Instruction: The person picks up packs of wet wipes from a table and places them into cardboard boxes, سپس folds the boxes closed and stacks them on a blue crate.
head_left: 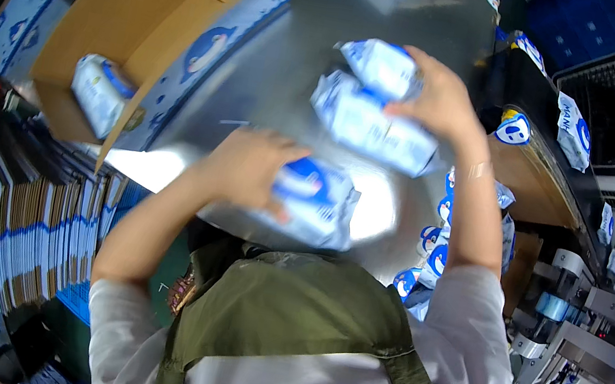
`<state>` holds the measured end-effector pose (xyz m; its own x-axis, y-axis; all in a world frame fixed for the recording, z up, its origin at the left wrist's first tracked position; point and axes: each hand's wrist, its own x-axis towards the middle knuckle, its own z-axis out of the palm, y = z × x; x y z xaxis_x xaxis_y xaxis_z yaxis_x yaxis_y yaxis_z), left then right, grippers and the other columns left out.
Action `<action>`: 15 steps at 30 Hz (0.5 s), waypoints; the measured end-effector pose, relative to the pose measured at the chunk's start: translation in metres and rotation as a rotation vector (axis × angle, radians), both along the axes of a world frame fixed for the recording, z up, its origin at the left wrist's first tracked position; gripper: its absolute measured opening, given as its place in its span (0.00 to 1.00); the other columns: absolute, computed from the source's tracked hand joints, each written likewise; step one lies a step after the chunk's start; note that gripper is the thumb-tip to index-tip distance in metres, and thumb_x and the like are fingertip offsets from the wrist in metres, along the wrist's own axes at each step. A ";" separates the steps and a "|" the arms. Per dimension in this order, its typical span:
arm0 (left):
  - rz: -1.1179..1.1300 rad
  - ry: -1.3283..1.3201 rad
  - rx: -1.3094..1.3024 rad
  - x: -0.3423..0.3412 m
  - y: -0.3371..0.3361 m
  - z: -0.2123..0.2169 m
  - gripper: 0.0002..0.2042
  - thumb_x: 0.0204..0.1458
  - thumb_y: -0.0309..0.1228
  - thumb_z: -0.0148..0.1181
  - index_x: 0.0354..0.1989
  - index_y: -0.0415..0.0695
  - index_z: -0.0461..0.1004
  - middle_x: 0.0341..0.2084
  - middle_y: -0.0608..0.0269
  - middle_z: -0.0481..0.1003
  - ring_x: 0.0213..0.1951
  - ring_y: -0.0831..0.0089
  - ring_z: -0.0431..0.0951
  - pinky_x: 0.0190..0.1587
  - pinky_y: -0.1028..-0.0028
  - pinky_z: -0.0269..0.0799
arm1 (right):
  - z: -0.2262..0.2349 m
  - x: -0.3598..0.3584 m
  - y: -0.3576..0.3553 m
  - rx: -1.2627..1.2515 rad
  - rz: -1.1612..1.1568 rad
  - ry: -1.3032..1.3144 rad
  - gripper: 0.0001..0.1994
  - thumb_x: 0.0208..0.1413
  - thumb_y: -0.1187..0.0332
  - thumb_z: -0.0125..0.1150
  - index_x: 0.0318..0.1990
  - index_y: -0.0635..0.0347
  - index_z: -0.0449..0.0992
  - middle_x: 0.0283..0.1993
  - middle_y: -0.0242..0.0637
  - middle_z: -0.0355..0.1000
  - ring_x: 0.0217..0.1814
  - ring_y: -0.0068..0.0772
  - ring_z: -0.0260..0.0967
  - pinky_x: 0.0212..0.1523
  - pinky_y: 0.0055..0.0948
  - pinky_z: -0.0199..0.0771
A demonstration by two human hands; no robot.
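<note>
Over the table (289, 65), left grip (246, 165) clasps one packet (318, 202), right grip (445, 101) another packet (379, 65).

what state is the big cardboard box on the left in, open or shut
Open: the cardboard box has an uncovered mouth, showing its brown inside and a packet within.

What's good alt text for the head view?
A person's left hand grips a blue-and-white plastic packet over a shiny metal table, while the right hand clasps one of two similar adjacent packets. At left, an open brown cardboard box holds another packet.
</note>
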<state>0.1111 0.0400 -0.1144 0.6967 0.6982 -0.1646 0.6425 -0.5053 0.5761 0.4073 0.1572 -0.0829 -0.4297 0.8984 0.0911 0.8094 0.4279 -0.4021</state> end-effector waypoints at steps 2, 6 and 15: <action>-0.025 0.110 -0.250 0.023 0.043 0.023 0.38 0.30 0.51 0.73 0.53 0.43 0.74 0.44 0.49 0.77 0.44 0.53 0.78 0.48 0.64 0.72 | -0.004 0.013 0.061 -0.366 -0.100 0.048 0.42 0.31 0.55 0.77 0.58 0.63 0.69 0.53 0.48 0.73 0.57 0.46 0.69 0.59 0.32 0.64; 0.036 -0.304 0.632 0.042 0.052 0.010 0.17 0.35 0.38 0.71 0.33 0.42 0.81 0.34 0.57 0.79 0.39 0.57 0.78 0.44 0.63 0.73 | -0.010 0.004 0.079 -0.448 0.104 -0.085 0.44 0.35 0.45 0.73 0.59 0.61 0.68 0.56 0.47 0.72 0.59 0.44 0.68 0.59 0.32 0.63; -0.013 -0.486 0.627 0.057 -0.021 -0.015 0.12 0.35 0.37 0.70 0.24 0.45 0.75 0.28 0.65 0.74 0.36 0.64 0.74 0.40 0.66 0.70 | -0.014 -0.059 -0.006 -0.181 0.000 -0.201 0.44 0.42 0.31 0.58 0.59 0.58 0.67 0.46 0.56 0.75 0.50 0.57 0.72 0.52 0.42 0.70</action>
<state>0.1678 0.0191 -0.1297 0.5985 0.5512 0.5813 0.3835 -0.8342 0.3962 0.3486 0.1511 -0.0973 -0.4228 0.8923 -0.1583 0.8807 0.3634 -0.3037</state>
